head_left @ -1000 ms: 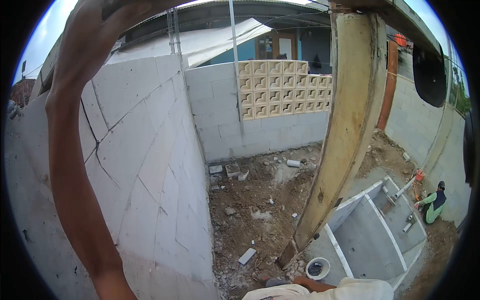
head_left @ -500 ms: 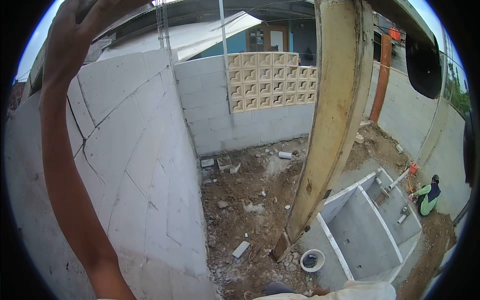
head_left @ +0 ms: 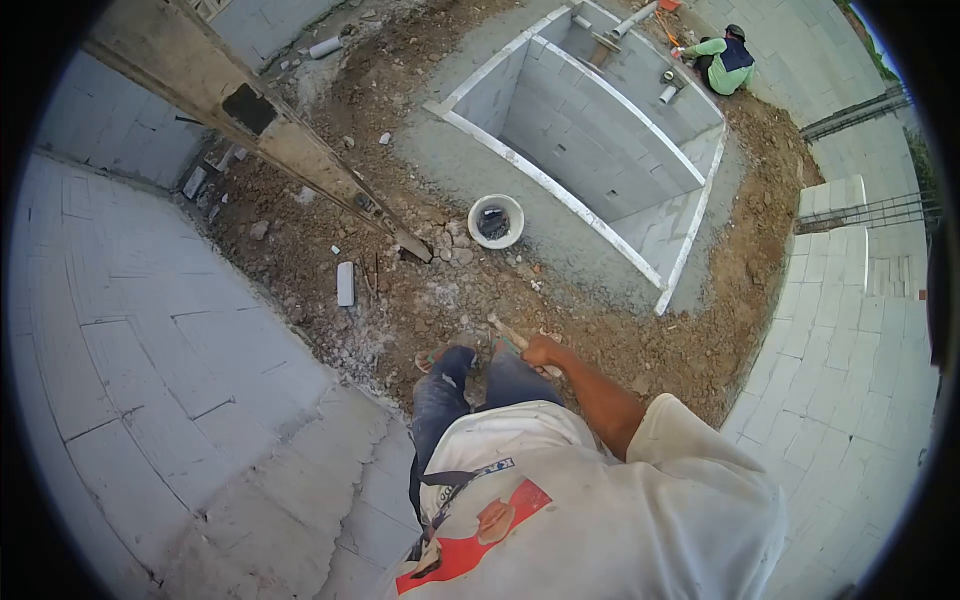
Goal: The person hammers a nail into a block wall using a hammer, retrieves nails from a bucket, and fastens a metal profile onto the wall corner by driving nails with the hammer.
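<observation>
My right hand is closed round a wooden-handled tool, held low in front of my thighs. Its handle points forward past the fist, and a pale part shows behind the hand; its working end is not clear. My left hand is out of view. Ahead of my feet, a wooden post slants down to the rubble. To its right stands a pale bucket with dark contents.
A block-walled pit with a dividing wall lies ahead. A co-worker in green sleeves crouches beyond it. A white block lies on the soil. Block walls rise on the left and right. Rebar sticks out at right.
My view has tipped down and turned right. The raised left arm has gone out of view. My right hand with the wooden-handled tool now shows, and the post appears farther left.
</observation>
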Action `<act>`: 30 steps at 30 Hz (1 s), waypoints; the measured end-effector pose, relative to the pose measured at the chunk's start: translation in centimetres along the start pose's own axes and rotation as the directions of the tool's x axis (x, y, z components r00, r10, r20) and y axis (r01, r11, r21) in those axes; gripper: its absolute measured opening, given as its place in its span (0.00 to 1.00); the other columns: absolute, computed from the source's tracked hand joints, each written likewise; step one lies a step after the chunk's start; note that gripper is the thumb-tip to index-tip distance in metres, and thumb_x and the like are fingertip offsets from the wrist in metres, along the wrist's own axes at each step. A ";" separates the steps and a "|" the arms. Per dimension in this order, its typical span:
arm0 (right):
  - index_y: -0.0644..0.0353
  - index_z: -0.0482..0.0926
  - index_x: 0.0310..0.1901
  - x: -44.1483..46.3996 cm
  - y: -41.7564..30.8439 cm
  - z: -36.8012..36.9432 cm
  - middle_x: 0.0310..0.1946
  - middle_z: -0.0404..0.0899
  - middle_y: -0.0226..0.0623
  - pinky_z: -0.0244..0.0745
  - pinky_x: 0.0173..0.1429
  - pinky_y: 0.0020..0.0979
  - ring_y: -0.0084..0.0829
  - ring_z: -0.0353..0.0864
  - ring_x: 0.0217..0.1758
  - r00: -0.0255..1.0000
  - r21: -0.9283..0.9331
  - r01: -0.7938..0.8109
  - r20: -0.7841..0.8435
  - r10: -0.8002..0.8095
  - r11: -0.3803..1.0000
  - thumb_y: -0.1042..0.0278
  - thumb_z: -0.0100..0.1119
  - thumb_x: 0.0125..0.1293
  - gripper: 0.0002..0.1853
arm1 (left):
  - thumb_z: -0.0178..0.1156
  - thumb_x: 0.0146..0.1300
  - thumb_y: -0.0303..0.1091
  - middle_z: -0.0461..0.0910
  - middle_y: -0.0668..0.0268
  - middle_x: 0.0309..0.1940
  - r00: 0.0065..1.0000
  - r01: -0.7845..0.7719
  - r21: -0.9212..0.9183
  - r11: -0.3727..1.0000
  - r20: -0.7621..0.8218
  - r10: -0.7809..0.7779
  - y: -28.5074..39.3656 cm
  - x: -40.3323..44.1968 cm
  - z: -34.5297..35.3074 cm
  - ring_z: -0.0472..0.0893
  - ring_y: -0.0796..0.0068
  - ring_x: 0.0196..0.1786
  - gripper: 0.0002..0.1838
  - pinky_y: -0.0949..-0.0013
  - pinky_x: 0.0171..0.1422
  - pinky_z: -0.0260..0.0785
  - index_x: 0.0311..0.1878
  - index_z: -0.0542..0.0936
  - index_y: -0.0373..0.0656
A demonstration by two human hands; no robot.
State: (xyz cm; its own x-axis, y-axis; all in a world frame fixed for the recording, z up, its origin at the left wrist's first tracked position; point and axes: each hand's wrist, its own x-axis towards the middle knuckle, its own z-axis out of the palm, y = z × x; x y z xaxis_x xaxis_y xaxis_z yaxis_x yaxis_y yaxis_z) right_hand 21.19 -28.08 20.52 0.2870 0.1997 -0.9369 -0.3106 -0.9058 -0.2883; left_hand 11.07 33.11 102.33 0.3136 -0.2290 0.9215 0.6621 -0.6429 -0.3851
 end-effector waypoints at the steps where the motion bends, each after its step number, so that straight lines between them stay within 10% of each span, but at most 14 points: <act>1: 0.77 0.87 0.34 -1.0 1.8 0.7 0.35 0.89 0.62 0.82 0.51 0.49 0.53 0.90 0.42 1.000 0.019 -0.020 0.005 0.020 1.000 0.57 0.63 0.62 0.23 | 0.60 0.77 0.57 0.74 0.51 0.72 0.999 0.027 0.000 1.000 -0.044 -0.027 0.7 -0.5 -0.9 0.75 0.53 0.75 0.37 0.57 0.78 0.72 0.78 0.71 0.38; 6: 0.71 0.90 0.36 3.7 14.0 4.9 0.38 0.89 0.59 0.82 0.53 0.49 0.53 0.91 0.43 0.979 -0.298 0.069 -0.162 -0.121 0.952 0.58 0.60 0.60 0.20 | 0.60 0.79 0.53 0.72 0.51 0.75 0.951 0.233 -0.167 0.958 -0.168 -0.261 4.5 -7.8 -4.9 0.72 0.52 0.77 0.35 0.56 0.79 0.71 0.79 0.69 0.39; 9: 0.71 0.90 0.41 -2.2 15.4 3.1 0.41 0.90 0.59 0.82 0.54 0.50 0.51 0.91 0.49 0.989 -0.168 -0.137 -0.082 0.124 0.976 0.58 0.66 0.56 0.21 | 0.60 0.80 0.51 0.70 0.51 0.76 0.853 0.518 -0.355 0.778 0.152 -0.498 10.1 -17.3 -4.8 0.71 0.52 0.78 0.34 0.56 0.80 0.70 0.79 0.69 0.40; 12: 0.70 0.90 0.34 -1.4 22.3 4.7 0.33 0.90 0.50 0.83 0.46 0.47 0.40 0.91 0.38 0.946 -0.126 -0.267 -0.223 0.235 0.955 0.57 0.67 0.57 0.19 | 0.62 0.79 0.46 0.69 0.50 0.77 0.505 0.787 -0.235 0.571 0.777 -0.376 19.1 -32.0 -4.7 0.69 0.50 0.80 0.34 0.53 0.84 0.66 0.80 0.67 0.39; 14: 0.70 0.89 0.31 -1.9 26.0 3.8 0.30 0.90 0.46 0.84 0.44 0.44 0.35 0.90 0.34 0.974 -0.272 -0.221 -0.102 0.200 0.937 0.55 0.68 0.58 0.20 | 0.63 0.78 0.41 0.69 0.46 0.77 0.085 0.881 -0.034 0.472 0.992 -0.088 25.0 -43.6 -7.0 0.69 0.49 0.80 0.33 0.51 0.80 0.68 0.79 0.68 0.36; 19: 0.71 0.89 0.31 -8.2 22.6 0.5 0.29 0.90 0.45 0.84 0.43 0.44 0.37 0.89 0.31 0.928 -0.081 -0.370 -0.067 0.366 0.925 0.58 0.65 0.60 0.19 | 0.72 0.67 0.41 0.77 0.41 0.71 -0.478 0.835 0.086 0.543 0.603 0.639 37.0 -62.4 -16.9 0.75 0.47 0.76 0.37 0.55 0.81 0.65 0.74 0.74 0.29; 23: 0.71 0.89 0.31 -4.6 22.0 -0.4 0.28 0.89 0.52 0.85 0.42 0.45 0.44 0.90 0.30 0.982 -0.300 -0.184 -0.017 0.187 0.936 0.60 0.61 0.61 0.18 | 0.67 0.71 0.47 0.76 0.40 0.71 -0.611 0.788 0.225 0.573 0.391 0.688 40.4 -67.4 -21.6 0.76 0.48 0.75 0.38 0.54 0.79 0.67 0.75 0.72 0.29; 30: 0.73 0.87 0.46 -0.3 13.6 -1.8 0.43 0.88 0.64 0.82 0.56 0.52 0.59 0.90 0.49 0.947 -0.055 -0.208 -0.263 0.187 0.976 0.57 0.63 0.59 0.24 | 0.61 0.74 0.55 0.72 0.42 0.76 -0.742 0.662 0.197 0.724 0.314 0.593 41.7 -67.0 -21.3 0.72 0.46 0.78 0.40 0.55 0.83 0.61 0.78 0.70 0.34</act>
State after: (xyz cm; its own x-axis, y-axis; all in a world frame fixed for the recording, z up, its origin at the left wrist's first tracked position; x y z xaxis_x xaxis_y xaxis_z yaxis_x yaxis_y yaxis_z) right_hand 18.47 -41.14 17.27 0.4516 -0.0787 -0.8887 -0.3131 -0.9467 -0.0752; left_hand 3.21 6.09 25.54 0.3735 0.0181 -0.9274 0.8206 -0.4727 0.3213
